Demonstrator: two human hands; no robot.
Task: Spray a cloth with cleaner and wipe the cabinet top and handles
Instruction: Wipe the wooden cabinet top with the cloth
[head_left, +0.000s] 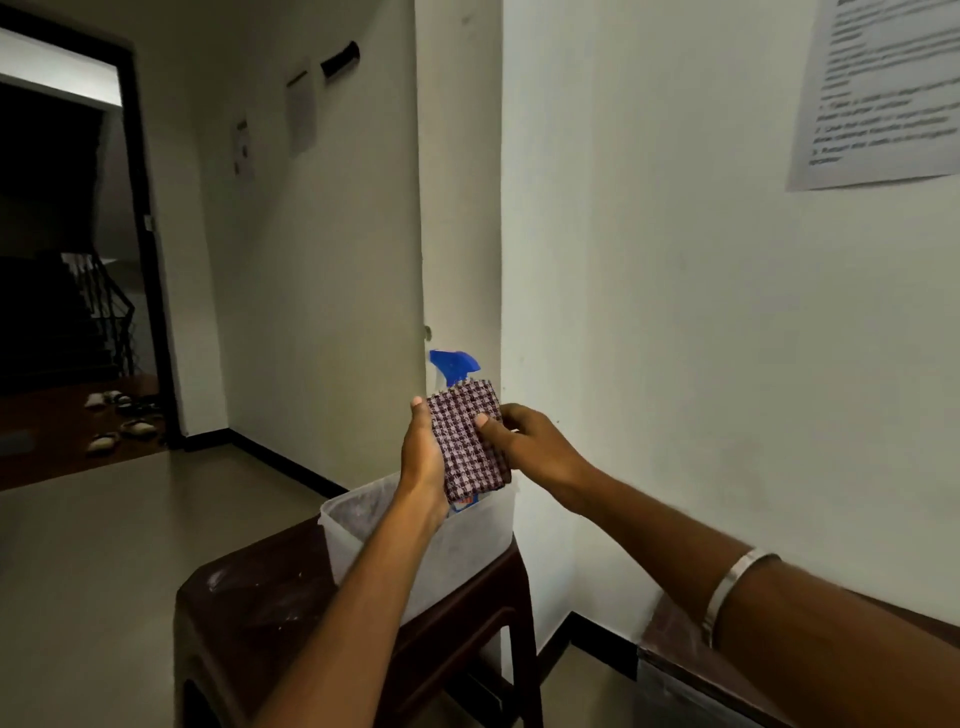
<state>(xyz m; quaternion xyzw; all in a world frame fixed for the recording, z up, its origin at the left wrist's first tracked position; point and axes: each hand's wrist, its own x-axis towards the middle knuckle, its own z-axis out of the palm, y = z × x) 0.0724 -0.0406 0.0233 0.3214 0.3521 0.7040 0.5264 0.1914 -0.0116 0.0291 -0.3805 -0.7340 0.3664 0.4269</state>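
Observation:
A folded cloth (465, 439) with a dark red and white check hangs between my two hands above a white tub. My left hand (423, 457) grips its left edge, and my right hand (530, 447) pinches its right side, thumb on the front. Behind the cloth stands a spray bottle (453, 366) with a blue trigger head; its body is mostly hidden, and a bit of its label shows under the cloth. I cannot tell whether my left hand also holds the bottle. The brown cabinet top (675, 644) shows at the lower right under my right forearm.
The white plastic tub (467, 551) sits on a dark brown plastic stool (270, 597) against a wall corner. A printed sheet (878, 93) is taped to the wall at the upper right. An open doorway (67, 260) with shoes on the floor lies at the far left.

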